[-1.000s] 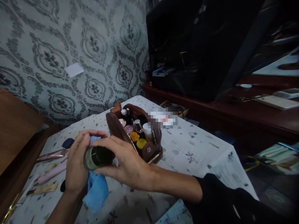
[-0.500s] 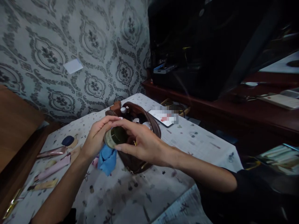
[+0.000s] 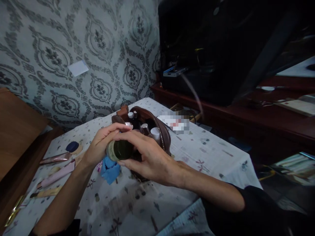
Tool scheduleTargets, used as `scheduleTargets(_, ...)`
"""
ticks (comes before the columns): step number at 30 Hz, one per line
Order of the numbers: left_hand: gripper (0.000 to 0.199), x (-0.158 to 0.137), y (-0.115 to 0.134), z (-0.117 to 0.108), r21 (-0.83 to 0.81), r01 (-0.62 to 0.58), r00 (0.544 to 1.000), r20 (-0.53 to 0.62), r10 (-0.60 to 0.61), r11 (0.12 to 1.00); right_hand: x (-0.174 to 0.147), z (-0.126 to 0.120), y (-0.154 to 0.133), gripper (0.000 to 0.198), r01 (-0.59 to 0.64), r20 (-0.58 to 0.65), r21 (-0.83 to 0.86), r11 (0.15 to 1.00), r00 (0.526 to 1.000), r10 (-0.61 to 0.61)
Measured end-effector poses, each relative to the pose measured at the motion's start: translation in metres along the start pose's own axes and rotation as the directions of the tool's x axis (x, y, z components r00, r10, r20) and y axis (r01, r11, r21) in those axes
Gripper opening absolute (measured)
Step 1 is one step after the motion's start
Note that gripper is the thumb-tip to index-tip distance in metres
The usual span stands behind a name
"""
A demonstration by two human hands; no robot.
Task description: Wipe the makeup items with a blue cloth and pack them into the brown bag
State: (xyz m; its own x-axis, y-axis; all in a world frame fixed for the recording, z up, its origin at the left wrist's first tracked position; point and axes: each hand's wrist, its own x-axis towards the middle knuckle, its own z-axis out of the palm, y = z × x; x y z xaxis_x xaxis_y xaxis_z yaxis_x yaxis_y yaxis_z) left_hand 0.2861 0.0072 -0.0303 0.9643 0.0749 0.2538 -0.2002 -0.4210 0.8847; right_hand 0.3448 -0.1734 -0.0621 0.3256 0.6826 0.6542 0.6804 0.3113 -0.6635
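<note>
A dark green jar (image 3: 123, 149) with a pale, lettered band is tilted between my two hands, in front of an open brown toiletry bag (image 3: 165, 136). My right hand (image 3: 150, 154) grips it from the right, thumb underneath and fingers over the top. My left hand (image 3: 102, 141) is closed against its left end, with fingertips meeting the right hand's. A blue cloth (image 3: 110, 169) hangs just below the left hand; whether the fingers pinch it is hidden. Inside the bag stand several bottles, among them a silver-capped one (image 3: 145, 129) and a white lid (image 3: 155, 132).
On the left of the patterned tablecloth (image 3: 137, 213) lie a pink tube (image 3: 56, 173), a rose-gold tube (image 3: 55, 158), a beige tube (image 3: 46, 192) and a blue-lidded jar (image 3: 73, 147). A phone (image 3: 172, 123) lies behind the bag. A dark television (image 3: 221, 49) stands at right.
Both hands have shifted slightly left and down with the green jar, uncovering more of the bottles in the bag. The blue cloth has moved a little left too.
</note>
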Motion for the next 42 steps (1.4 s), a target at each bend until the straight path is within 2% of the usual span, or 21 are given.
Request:
scheduleTargets(8,0.027,0.007,0.005,-0.005,0.086,-0.072,0.994,0.084,0.064,0.994,0.0,0.006,0.0,0.04,0.001,-0.071,-0.015,1.0,0.997,-0.002)
scheduleTargets(13,0.03,0.01,0.002,-0.01,0.141,-0.047,0.988,0.151,0.025,0.989,-0.002,0.004,0.001,0.042,-0.009,-0.051,-0.02,1.0,0.999,0.008)
scheduleTargets(19,0.034,0.004,0.002,-0.016,0.188,-0.027,0.974,0.228,-0.017,0.982,-0.005,0.004,-0.003,0.044,-0.001,0.002,-0.036,0.999,1.0,0.001)
scheduleTargets(23,0.035,-0.007,0.009,-0.014,0.235,-0.022,0.972,0.232,-0.034,0.972,-0.009,0.012,-0.011,0.039,-0.024,0.118,-0.128,0.991,0.992,0.039)
scheduleTargets(26,0.036,-0.017,0.01,-0.014,0.256,-0.061,0.972,0.236,-0.001,0.965,-0.014,0.022,-0.014,0.039,-0.038,0.174,-0.202,0.979,0.982,0.074)
scheduleTargets(31,0.033,-0.033,-0.003,-0.012,0.258,-0.099,0.987,0.146,0.063,0.961,-0.022,0.035,-0.013,0.039,-0.024,0.195,-0.25,0.968,0.978,0.075)
scheduleTargets(37,0.027,-0.047,-0.021,0.0,0.185,-0.135,0.99,-0.018,0.14,0.974,-0.025,0.036,-0.013,0.037,-0.001,0.244,-0.281,0.96,0.967,0.073)
scheduleTargets(42,0.026,-0.052,-0.023,0.005,0.165,-0.147,0.984,-0.073,0.16,0.975,-0.026,0.037,-0.012,0.037,0.03,0.272,-0.296,0.955,0.961,0.054)
